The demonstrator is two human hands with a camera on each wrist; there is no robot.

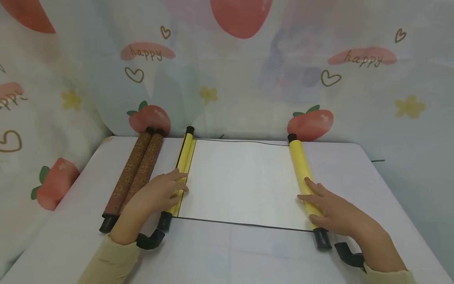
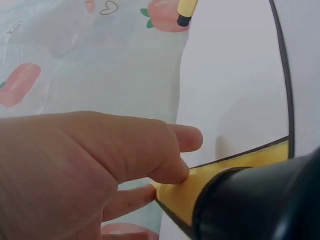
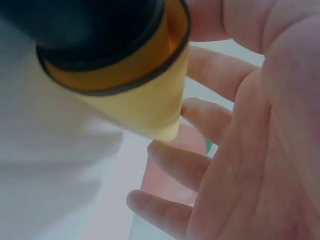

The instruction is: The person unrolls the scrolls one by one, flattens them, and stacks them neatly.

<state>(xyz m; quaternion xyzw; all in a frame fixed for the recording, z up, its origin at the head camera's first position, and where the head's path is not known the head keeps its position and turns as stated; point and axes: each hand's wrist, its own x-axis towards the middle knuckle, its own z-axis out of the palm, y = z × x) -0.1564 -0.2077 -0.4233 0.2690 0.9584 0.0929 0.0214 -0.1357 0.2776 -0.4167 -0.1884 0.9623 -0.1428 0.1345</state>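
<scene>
A scroll with a white sheet (image 1: 241, 181) lies partly unrolled on the table, with yellow-backed rolls and black end knobs at both sides. My left hand (image 1: 161, 193) rests across the left roll (image 1: 183, 152), its fingertips reaching the sheet's edge. In the left wrist view, that hand (image 2: 100, 160) touches the yellow border beside the large black knob (image 2: 250, 200). On the other side, my right hand (image 1: 333, 207) lies on the right roll (image 1: 300, 159) with fingers spread. The right wrist view shows these fingers (image 3: 177, 162) extended along the yellow roll (image 3: 135, 107).
Two brown patterned scrolls (image 1: 133, 171), rolled up, lie side by side left of the white sheet. A white table (image 1: 213, 252) carries everything. Behind it hangs a curtain (image 1: 234, 86) printed with strawberries and hearts. Black wrist mounts (image 1: 151, 240) sit by both wrists.
</scene>
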